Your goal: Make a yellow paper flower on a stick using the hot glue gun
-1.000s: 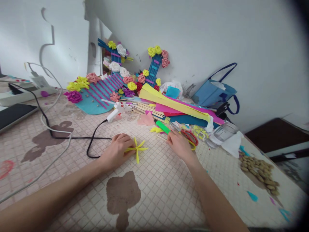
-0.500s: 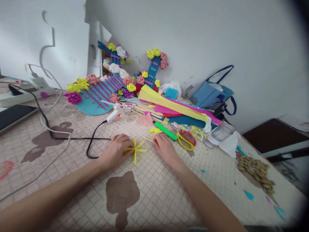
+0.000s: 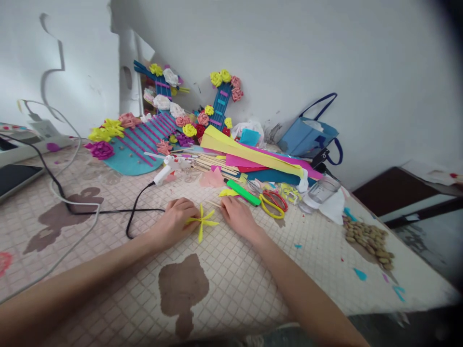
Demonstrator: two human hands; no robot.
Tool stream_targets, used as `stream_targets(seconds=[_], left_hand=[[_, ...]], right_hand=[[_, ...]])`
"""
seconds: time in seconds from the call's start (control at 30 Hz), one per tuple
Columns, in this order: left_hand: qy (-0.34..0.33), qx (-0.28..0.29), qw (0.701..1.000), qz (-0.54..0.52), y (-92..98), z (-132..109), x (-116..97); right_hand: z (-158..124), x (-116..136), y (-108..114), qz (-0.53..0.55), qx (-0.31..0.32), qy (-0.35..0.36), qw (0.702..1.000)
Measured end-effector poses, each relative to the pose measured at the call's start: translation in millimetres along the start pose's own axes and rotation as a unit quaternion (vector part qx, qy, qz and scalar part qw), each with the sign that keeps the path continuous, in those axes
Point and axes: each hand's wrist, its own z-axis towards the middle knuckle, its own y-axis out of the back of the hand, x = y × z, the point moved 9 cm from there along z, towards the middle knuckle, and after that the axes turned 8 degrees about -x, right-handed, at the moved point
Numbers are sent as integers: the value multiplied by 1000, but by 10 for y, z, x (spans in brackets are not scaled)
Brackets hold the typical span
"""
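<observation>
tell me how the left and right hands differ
The left hand is curled, fingertips pinching the yellow paper star; the right hand lies flatter, just right of that star. The right hand's fingers reach a thin wooden stick; the left hand's do not. Both are bare and rest on the table.

No words, numbers or signs can be read anywhere, not on the yellow paper star (image 3: 203, 222) low in the middle, the glue gun (image 3: 164, 169) above it, or the blue bag (image 3: 304, 140) at the right.
</observation>
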Motion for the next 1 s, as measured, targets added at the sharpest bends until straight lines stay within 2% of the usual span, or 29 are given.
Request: stream_targets(seconds=[0.17, 0.4, 0.77, 1.0], left_hand=[[21, -6, 1000, -10, -32, -64, 112], [32, -13, 999, -13, 30, -98, 97], [42, 11, 999, -7, 45, -111, 105], [23, 6, 999, 26, 89, -117, 62]], right_hand=[[-45, 1, 22, 29, -3, 6, 1000], [-69, -74, 28, 131, -12, -5, 991], [-72, -34, 95, 124, -33, 9, 992], [-76, -91, 152, 156, -63, -13, 986]])
